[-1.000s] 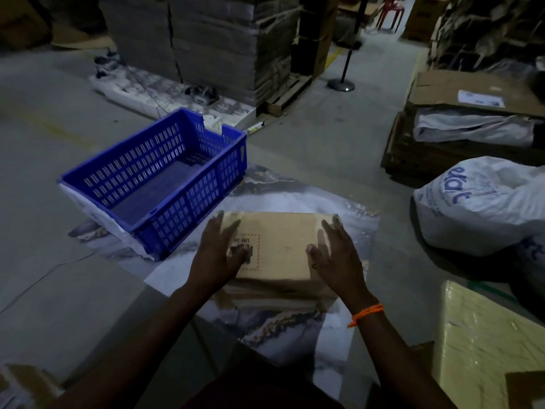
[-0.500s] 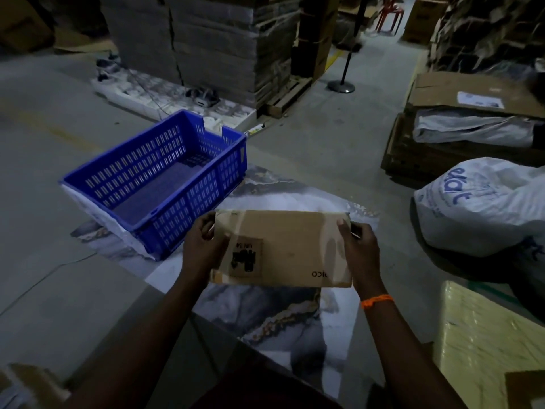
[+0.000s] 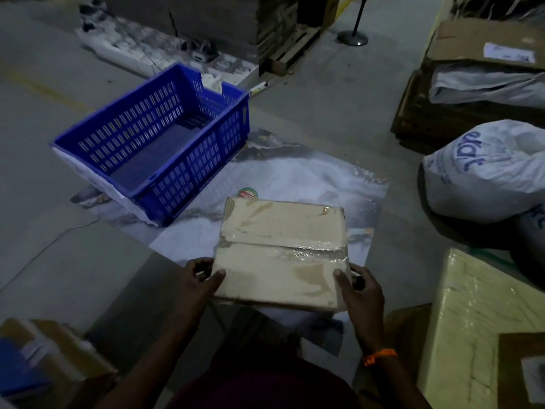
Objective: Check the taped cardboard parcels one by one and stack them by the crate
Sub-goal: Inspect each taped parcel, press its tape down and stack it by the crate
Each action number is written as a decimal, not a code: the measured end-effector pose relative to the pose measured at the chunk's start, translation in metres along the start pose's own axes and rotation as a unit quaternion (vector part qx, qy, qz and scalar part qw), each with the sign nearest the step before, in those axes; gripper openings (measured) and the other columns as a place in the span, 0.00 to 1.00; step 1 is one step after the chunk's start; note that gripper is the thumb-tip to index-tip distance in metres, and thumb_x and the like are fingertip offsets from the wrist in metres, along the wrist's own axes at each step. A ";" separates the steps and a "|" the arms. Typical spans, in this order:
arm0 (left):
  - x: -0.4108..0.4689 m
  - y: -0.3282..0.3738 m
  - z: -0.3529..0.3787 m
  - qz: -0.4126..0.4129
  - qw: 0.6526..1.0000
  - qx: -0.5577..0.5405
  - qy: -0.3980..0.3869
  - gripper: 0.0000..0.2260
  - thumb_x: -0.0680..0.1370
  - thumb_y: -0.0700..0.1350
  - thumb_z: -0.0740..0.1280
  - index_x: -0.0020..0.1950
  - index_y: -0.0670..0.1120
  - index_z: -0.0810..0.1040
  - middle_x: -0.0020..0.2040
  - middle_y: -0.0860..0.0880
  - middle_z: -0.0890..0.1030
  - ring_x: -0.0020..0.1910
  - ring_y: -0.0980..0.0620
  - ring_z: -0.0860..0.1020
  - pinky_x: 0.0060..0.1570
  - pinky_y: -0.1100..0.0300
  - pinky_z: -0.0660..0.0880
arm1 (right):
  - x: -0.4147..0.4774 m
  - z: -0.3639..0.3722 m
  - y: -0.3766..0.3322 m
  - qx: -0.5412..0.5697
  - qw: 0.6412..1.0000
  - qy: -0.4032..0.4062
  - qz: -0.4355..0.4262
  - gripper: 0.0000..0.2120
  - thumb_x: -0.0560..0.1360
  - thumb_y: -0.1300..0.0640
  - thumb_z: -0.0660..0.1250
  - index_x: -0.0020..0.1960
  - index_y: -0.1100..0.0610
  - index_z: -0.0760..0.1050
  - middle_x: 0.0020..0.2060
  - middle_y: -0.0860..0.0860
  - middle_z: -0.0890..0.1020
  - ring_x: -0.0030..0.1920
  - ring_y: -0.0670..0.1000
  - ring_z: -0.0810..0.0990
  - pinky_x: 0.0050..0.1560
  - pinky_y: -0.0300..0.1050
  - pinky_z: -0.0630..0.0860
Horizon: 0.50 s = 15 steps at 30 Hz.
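Two hands, left (image 3: 196, 286), right (image 3: 361, 293), fingers under parcel (image 3: 280, 231)

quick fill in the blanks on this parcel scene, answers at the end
1. The seam across the parcel is sealed with clear ___.
2. The slotted plastic crate on the floor is ___ in colour.
3. The band on the right wrist is ___.
4. The left hand and the right hand each lay a ___ on top of the parcel.

Missing words: tape; blue; orange; thumb
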<state>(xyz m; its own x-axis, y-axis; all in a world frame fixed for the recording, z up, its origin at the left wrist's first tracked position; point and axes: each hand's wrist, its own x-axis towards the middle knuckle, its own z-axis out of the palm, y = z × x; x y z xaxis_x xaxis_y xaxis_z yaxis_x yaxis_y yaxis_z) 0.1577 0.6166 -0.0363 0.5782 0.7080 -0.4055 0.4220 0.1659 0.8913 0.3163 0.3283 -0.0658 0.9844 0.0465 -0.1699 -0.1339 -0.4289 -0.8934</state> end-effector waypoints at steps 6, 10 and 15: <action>0.009 0.010 0.008 0.207 0.948 0.241 -0.006 0.23 0.77 0.43 0.74 0.70 0.46 0.72 0.66 0.49 0.73 0.64 0.49 0.73 0.58 0.56 0.73 | 0.009 0.013 0.001 -0.178 0.972 0.071 -0.136 0.25 0.78 0.49 0.73 0.70 0.58 0.75 0.67 0.59 0.74 0.66 0.61 0.76 0.64 0.58 0.78; 0.037 0.016 0.050 0.327 0.849 0.409 -0.076 0.30 0.80 0.57 0.63 0.80 0.48 0.64 0.80 0.47 0.64 0.79 0.46 0.59 0.76 0.49 0.58 | 0.022 0.060 -0.033 -0.245 0.923 -0.047 -0.292 0.32 0.81 0.43 0.60 0.78 0.62 0.67 0.79 0.60 0.66 0.80 0.58 0.62 0.77 0.50 0.62; 0.051 0.024 0.095 0.335 0.778 0.507 -0.160 0.30 0.82 0.58 0.48 0.81 0.45 0.62 0.81 0.42 0.59 0.81 0.41 0.57 0.76 0.37 0.59 | 0.034 0.105 -0.054 -0.379 0.852 -0.159 -0.324 0.32 0.82 0.46 0.49 0.82 0.62 0.59 0.82 0.59 0.59 0.82 0.58 0.56 0.79 0.61 0.60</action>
<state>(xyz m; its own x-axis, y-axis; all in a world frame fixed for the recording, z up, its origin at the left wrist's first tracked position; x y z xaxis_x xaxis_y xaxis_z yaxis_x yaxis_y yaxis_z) 0.2635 0.5913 -0.0543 0.9812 0.1687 -0.0940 0.1918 -0.9083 0.3719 0.3455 0.4476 -0.0667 0.7266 0.6856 0.0453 0.6572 -0.6743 -0.3367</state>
